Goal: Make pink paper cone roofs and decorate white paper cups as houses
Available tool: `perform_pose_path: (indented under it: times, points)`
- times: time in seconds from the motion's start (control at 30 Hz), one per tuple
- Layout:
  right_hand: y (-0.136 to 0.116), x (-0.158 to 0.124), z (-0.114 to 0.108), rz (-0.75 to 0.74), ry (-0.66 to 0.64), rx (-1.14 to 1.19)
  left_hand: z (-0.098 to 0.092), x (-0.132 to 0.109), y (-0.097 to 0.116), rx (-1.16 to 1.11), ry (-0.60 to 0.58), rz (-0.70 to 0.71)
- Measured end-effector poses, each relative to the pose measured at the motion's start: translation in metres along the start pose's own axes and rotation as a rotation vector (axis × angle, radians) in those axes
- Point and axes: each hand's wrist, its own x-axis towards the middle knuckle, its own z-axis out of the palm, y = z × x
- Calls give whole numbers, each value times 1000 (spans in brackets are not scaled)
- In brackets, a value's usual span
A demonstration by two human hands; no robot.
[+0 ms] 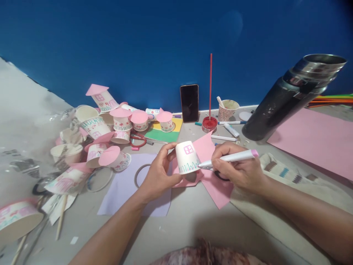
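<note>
My left hand (161,169) grips a white paper cup (185,156) upside down, fingers around its left side. The cup bears a pink window drawing and a green zigzag of grass along its rim. In my right hand (238,167) is a white marker (234,156) with a pink end, its tip at the cup's lower right by the grass. Beneath the hands lie cut pieces of pink paper (217,189) and a lilac sheet (118,195) with a ring of tape (137,175) on it. A dark-handled tool beside my right hand is mostly hidden.
Decorated paper cups with pink paper roofs (121,113) crowd the left. A phone (189,103) leans on the blue wall, near a red dish (209,124) with a red stick. A black flask (286,95), pink sheet (317,140) and cloth (275,187) occupy the right.
</note>
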Motion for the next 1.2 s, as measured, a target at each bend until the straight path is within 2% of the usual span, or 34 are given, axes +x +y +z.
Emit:
perform_pose_path:
  times: [0.2, 0.37, 0.6, 1.0, 1.2]
  points:
    - [0, 3, -2, 12, 125, 41, 3, 4, 8, -108, 21, -62]
    - [4, -2, -2, 92, 76, 90, 6, 7, 16, -171, 34, -100]
    - [0, -1, 0, 25, 24, 78, 4, 5, 8, -129, 17, -61]
    - [-2, 2, 0, -25, -19, 12, 4, 6, 7, -128, 35, -57]
    - [0, 3, -2, 34, 67, 63, 3, 5, 3, -92, 23, -24]
